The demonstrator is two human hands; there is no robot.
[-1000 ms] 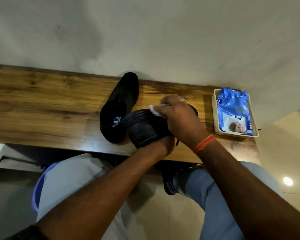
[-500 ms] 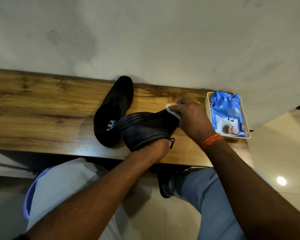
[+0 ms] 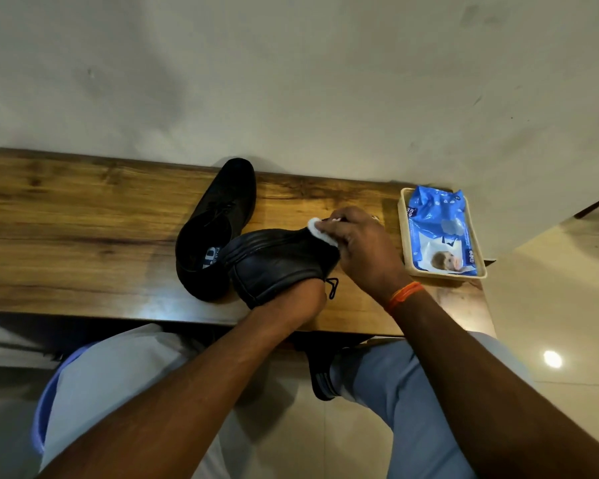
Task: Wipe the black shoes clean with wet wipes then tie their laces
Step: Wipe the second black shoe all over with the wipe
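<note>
Wiping is the step in hand, and the laces look not yet tied, so the task is likely somewhere in its first half. The right hand (image 3: 363, 250) has its fingers curled onto a white wet wipe (image 3: 320, 233), pressing it against the toe end of the held shoe (image 3: 277, 262). That shoe is tipped on its side above the wooden counter (image 3: 83, 236), sole edge turned toward the camera, heel toward the left. The left hand (image 3: 303, 297) comes up from below and grips the shoe at its near lower edge; most of its fingers are hidden behind the leather, so the exact hold cannot be told. A loose lace end (image 3: 332, 286) hangs just beside that hand.

To do this well, keep the left hand firm so the shoe does not twist under pressure, and draw the wipe in long passes from toe toward heel, refolding it to a clean face as it soils. Working the seam above the sole ridges probably needs a fingertip behind the wipe.

The second shoe (image 3: 215, 229) lies flat on the counter, touching or nearly touching the held one at its heel, toe pointing to the wall. The wipes pack (image 3: 440, 233) sits in a cream tray (image 3: 403, 236) near the right hand, on its outer side, within easy reach for a fresh sheet.
</note>
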